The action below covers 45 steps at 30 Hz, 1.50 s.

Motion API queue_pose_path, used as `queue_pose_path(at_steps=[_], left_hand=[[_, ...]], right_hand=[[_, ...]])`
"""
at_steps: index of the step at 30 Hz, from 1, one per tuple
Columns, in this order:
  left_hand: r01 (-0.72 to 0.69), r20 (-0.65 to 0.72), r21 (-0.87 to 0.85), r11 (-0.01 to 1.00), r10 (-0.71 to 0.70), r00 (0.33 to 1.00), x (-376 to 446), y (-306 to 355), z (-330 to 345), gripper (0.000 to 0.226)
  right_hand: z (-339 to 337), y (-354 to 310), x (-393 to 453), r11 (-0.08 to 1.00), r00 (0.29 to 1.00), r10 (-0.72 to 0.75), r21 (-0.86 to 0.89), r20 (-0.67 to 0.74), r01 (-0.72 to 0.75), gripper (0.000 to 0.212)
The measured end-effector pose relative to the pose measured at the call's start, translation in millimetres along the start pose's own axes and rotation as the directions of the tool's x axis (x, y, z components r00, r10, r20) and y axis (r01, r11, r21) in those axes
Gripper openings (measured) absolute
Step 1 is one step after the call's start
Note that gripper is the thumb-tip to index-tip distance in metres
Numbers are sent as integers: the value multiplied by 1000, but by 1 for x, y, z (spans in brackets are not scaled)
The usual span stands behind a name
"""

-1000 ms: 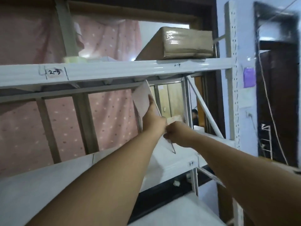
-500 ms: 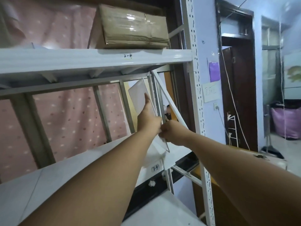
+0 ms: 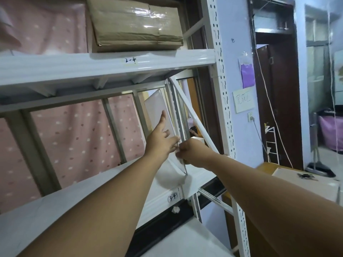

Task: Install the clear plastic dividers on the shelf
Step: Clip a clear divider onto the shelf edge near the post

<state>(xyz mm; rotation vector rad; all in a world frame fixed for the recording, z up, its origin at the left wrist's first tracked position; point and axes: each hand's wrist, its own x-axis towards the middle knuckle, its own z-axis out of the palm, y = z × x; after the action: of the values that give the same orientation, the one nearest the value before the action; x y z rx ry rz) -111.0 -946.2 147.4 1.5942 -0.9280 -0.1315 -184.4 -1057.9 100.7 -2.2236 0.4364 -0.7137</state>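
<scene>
**Ana:** Head view, reading from the left: the left hand (image 3: 161,140) lies flat against the near face of the clear divider (image 3: 157,106), fingers spread and stretched up the panel. It braces the sheet and does not grip it.

**Ben:** And where does the divider sit?

**Ana:** It stands on edge on the middle shelf (image 3: 187,190), near the right end of the bay, above the handwritten label (image 3: 172,197) on the shelf's front lip. Its top leans back toward the underside of the upper shelf (image 3: 92,69), where a taped brown parcel (image 3: 133,25) rests. Whether the bottom edge is seated in anything cannot be told; the hands cover that stretch.

**Ben:** The right hand?

**Ana:** The right hand (image 3: 193,153) is closed on the divider's front edge, low down, pinching it between thumb and fingers, just left of the slanting white brace (image 3: 193,119) and the perforated upright (image 3: 222,89).

**Ben:** How would such a sheet handle?

**Ana:** Light and thin, by the look of it, stiff enough to stand yet likely to bow if pushed at its centre. The glossy faces seem slippery, so a palm alone may slide. Edges are the better hold: one hand pinching the front edge low, the other steadying high, keeping the panel plumb. Hard twisting could crack it.
</scene>
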Motion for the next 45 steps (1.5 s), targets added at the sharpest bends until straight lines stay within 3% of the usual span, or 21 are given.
queue_pose_path(at_steps=[7, 22, 45], left_hand=[[2, 12, -70, 998, -1, 1000, 13, -14, 4, 98], [-18, 11, -103, 995, 19, 1000, 18, -16, 10, 91], [-32, -19, -57, 998, 31, 999, 14, -14, 14, 89]], right_hand=[[-1, 7, 5, 989, 999, 34, 141, 27, -37, 17], [-5, 14, 12, 999, 1000, -15, 50, 12, 14, 16], [-4, 15, 9, 998, 1000, -12, 64, 2, 12, 17]])
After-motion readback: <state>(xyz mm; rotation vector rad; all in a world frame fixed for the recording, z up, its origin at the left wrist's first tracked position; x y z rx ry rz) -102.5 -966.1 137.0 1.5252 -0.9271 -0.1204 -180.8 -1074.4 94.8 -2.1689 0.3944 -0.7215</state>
